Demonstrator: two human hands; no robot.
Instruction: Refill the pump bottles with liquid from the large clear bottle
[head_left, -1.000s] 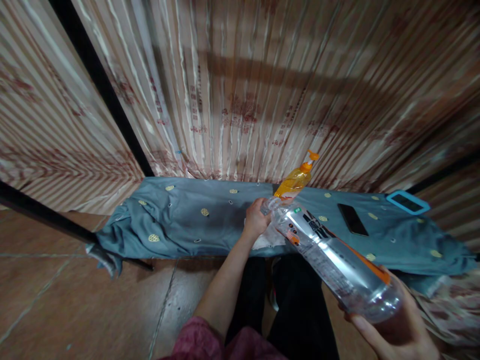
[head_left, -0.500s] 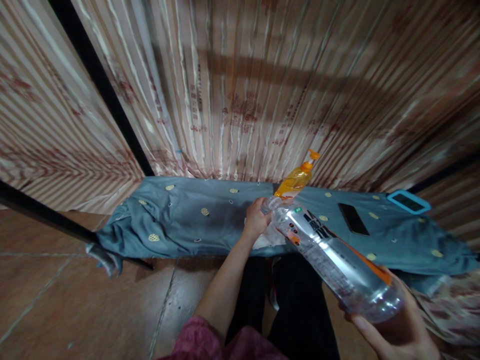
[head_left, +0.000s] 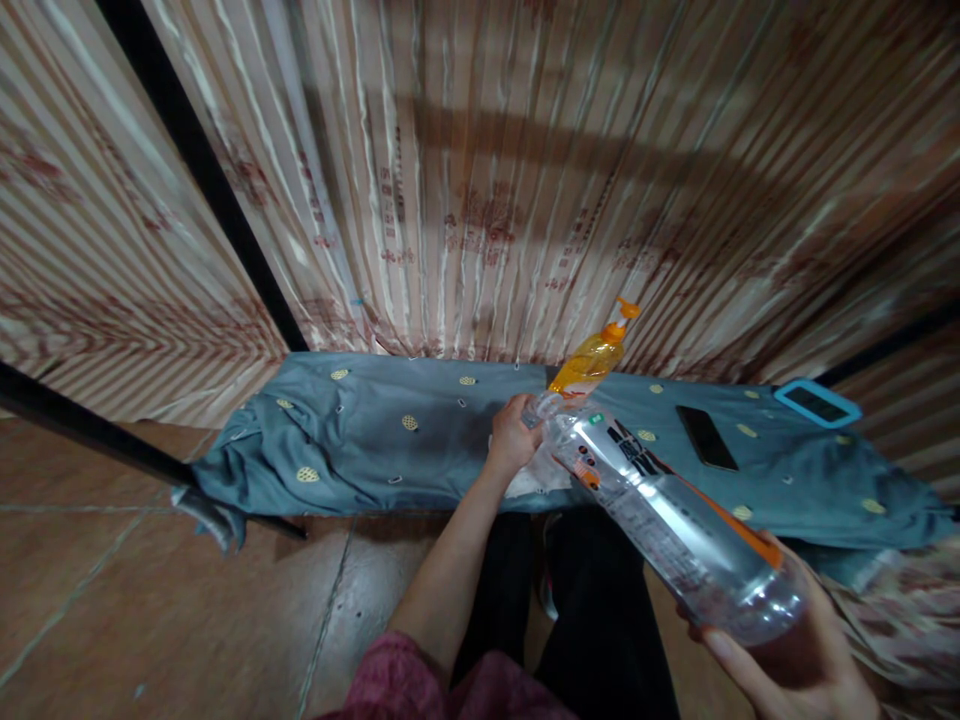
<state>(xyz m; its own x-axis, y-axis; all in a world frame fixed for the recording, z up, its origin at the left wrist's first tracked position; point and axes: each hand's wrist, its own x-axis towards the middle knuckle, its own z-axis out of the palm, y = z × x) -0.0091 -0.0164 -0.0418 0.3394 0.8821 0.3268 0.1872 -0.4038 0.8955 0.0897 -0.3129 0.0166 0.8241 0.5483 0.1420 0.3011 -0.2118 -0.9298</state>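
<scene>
A large clear plastic bottle point(head_left: 675, 530) with a silver, black and orange label slants across the right side, its mouth end up and to the left. My right hand point(head_left: 802, 650) grips its base from below. At the upper end, the fingers of my left hand point(head_left: 516, 436) are closed around clear plastic at the neck. Whether a separate small piece sits there, I cannot tell. Just behind the neck stands a yellow pump bottle point(head_left: 589, 362) with an orange pump head. Part of a white sheet point(head_left: 541, 478) lies under my left hand.
A bench point(head_left: 375, 440) with a grey-blue patterned cloth runs across the view. On its right lie a black phone point(head_left: 706, 438) and a blue-framed device point(head_left: 817, 403). Striped curtains point(head_left: 480, 200) hang behind, with dark poles point(head_left: 202, 180) at the sides.
</scene>
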